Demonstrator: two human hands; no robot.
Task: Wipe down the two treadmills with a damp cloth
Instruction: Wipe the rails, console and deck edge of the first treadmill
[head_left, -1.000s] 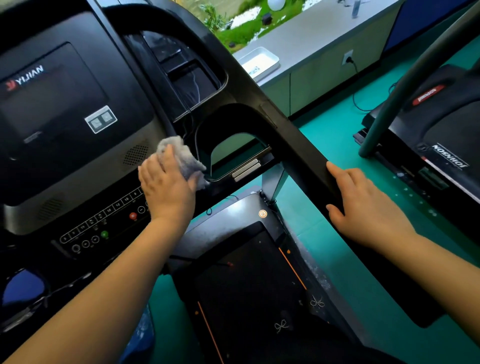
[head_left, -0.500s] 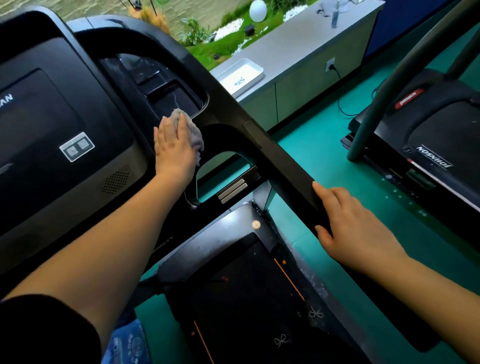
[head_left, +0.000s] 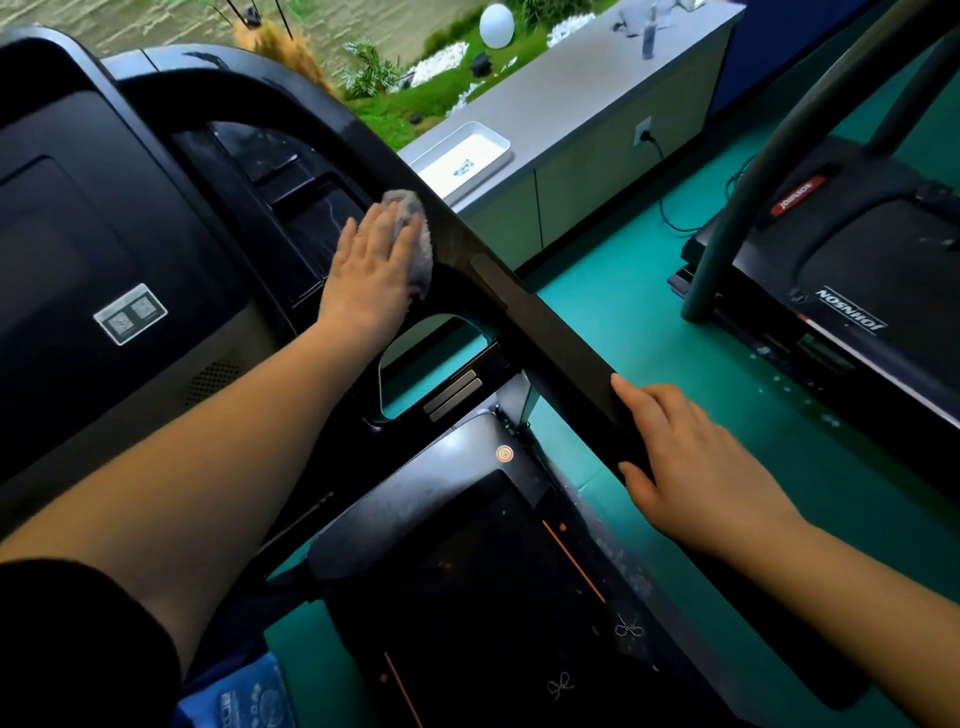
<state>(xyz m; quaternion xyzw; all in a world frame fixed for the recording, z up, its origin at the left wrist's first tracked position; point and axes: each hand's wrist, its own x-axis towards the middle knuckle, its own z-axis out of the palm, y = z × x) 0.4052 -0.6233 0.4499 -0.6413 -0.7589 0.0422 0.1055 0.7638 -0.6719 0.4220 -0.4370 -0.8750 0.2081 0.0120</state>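
Note:
I stand at a black treadmill (head_left: 156, 249) whose console fills the left of the view, its belt (head_left: 483, 597) below. My left hand (head_left: 371, 265) lies flat with straight fingers on a grey cloth (head_left: 415, 228), pressing it on the console's right side where the handrail joins. My right hand (head_left: 691, 467) rests on the black right handrail (head_left: 550, 332), fingers over its edge. A second treadmill (head_left: 857, 270) stands at the right with a grey-green curved rail (head_left: 753, 192).
A grey cabinet (head_left: 587, 104) runs along the back with a white tray (head_left: 465, 156) and a wall socket with a plugged cable (head_left: 647, 136). Teal floor (head_left: 649, 374) lies between the two machines. A blue item (head_left: 244, 696) shows at the bottom left.
My left hand has slid the cloth up and right, from beside the console buttons to the joint of console and handrail. My right hand stays on the handrail.

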